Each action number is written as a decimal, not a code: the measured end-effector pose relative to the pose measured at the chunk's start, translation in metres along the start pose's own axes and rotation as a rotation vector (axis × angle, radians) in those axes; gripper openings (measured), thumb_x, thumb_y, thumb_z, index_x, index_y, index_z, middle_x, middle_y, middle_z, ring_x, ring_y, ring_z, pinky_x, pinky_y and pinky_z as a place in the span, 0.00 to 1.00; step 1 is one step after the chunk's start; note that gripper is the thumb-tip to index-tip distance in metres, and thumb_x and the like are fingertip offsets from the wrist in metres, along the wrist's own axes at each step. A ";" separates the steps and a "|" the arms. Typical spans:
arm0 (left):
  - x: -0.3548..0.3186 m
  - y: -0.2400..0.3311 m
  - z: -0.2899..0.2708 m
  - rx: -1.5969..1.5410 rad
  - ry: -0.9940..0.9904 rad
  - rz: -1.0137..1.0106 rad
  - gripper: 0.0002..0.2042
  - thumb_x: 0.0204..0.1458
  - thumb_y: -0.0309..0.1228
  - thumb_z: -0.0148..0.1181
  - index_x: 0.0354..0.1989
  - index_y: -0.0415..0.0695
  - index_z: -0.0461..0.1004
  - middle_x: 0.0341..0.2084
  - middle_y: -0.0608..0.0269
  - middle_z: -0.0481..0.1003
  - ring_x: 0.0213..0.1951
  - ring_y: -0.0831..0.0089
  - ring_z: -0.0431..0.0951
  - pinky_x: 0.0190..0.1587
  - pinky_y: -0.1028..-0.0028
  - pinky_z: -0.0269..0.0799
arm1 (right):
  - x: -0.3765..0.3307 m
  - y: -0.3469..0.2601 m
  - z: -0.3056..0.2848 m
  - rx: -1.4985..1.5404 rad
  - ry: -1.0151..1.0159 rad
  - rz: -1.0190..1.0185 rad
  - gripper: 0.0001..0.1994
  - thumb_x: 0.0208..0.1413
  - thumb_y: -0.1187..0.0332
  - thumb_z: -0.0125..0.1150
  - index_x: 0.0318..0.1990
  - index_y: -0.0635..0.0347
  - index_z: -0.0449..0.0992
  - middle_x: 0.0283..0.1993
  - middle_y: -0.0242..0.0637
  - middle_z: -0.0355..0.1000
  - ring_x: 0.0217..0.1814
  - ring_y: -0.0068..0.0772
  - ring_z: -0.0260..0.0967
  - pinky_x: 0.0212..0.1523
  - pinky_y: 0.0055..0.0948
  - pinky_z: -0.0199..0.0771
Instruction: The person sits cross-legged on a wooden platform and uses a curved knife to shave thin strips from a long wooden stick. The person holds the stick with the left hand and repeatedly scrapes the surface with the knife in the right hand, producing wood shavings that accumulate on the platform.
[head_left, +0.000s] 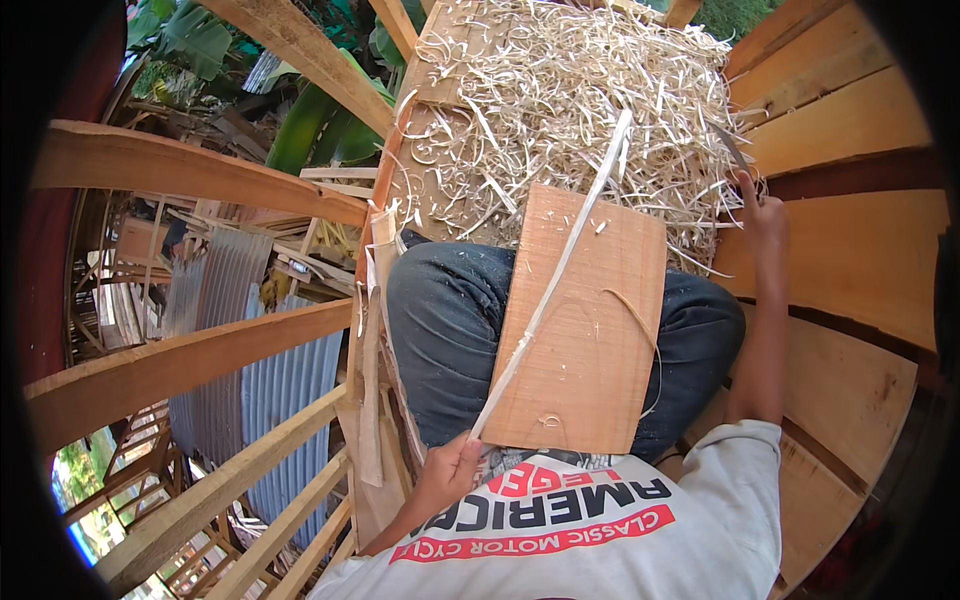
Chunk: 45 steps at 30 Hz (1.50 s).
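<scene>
A wooden board (600, 380) lies across my crossed legs. My left hand (455, 468) is closed on the near end of a long, thin, pale wooden strip (548, 292). The strip slants across the board, and its far end reaches over the shavings beyond. Out to the right, my right hand (765, 212) is closed round a knife (729, 147), apart from the strip and the board. The knife's dark blade points forward and left; its handle is mostly hidden in my fist. A thin curled shaving (634, 312) and small chips rest on the board.
A thick heap of wood shavings (580, 90) covers the floor ahead. Wooden slats (200, 355) form an open railing on the left, with corrugated sheets (285, 400) below. A plank wall (840, 260) stands close on the right. Loose wood pieces (370, 400) lie beside my left leg.
</scene>
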<state>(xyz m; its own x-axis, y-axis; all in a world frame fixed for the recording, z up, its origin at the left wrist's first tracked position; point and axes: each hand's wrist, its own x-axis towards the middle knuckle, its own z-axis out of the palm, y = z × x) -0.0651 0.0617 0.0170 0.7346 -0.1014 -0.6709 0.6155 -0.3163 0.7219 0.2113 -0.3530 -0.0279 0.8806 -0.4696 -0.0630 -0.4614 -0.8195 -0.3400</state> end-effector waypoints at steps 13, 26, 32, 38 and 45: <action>0.005 -0.016 0.005 -0.022 -0.103 -0.007 0.18 0.62 0.39 0.43 0.42 0.36 0.71 0.13 0.66 0.65 0.19 0.83 0.65 0.23 0.77 0.62 | -0.122 -0.068 0.032 -0.091 -0.180 -0.364 0.34 0.48 0.36 0.52 0.16 0.64 0.74 0.15 0.47 0.69 0.21 0.49 0.71 0.23 0.42 0.70; 0.006 -0.005 0.001 -0.219 -0.122 -0.044 0.18 0.63 0.40 0.40 0.37 0.35 0.71 0.14 0.72 0.63 0.19 0.86 0.61 0.21 0.80 0.57 | -0.171 -0.075 0.012 -0.048 -0.376 -0.571 0.28 0.41 0.41 0.64 0.16 0.63 0.72 0.13 0.43 0.66 0.16 0.42 0.68 0.19 0.33 0.65; 0.001 0.002 0.007 -0.177 -0.096 0.022 0.18 0.63 0.39 0.41 0.39 0.35 0.70 0.13 0.73 0.62 0.18 0.86 0.60 0.21 0.80 0.56 | -0.163 -0.074 0.023 -0.017 -0.296 -0.590 0.31 0.40 0.38 0.62 0.15 0.62 0.71 0.12 0.42 0.65 0.15 0.41 0.66 0.19 0.33 0.65; 0.002 -0.004 0.009 -0.136 -0.072 0.056 0.18 0.63 0.39 0.41 0.39 0.35 0.70 0.13 0.71 0.62 0.18 0.84 0.60 0.21 0.78 0.57 | -0.152 -0.086 0.029 0.004 -0.198 -0.557 0.31 0.41 0.38 0.61 0.14 0.63 0.69 0.10 0.42 0.63 0.14 0.43 0.65 0.19 0.35 0.64; 0.000 -0.016 0.010 -0.102 -0.091 0.034 0.18 0.63 0.40 0.41 0.40 0.36 0.70 0.13 0.69 0.63 0.20 0.83 0.62 0.22 0.77 0.59 | -0.096 -0.087 0.049 -0.051 -0.071 -0.381 0.38 0.43 0.29 0.50 0.14 0.63 0.71 0.13 0.47 0.67 0.18 0.46 0.69 0.22 0.38 0.69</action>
<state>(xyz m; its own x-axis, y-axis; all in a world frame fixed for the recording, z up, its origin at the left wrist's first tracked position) -0.0778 0.0568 0.0041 0.7295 -0.1972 -0.6549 0.6198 -0.2142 0.7549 0.1716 -0.2205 -0.0384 0.9943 -0.1062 -0.0071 -0.1033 -0.9468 -0.3049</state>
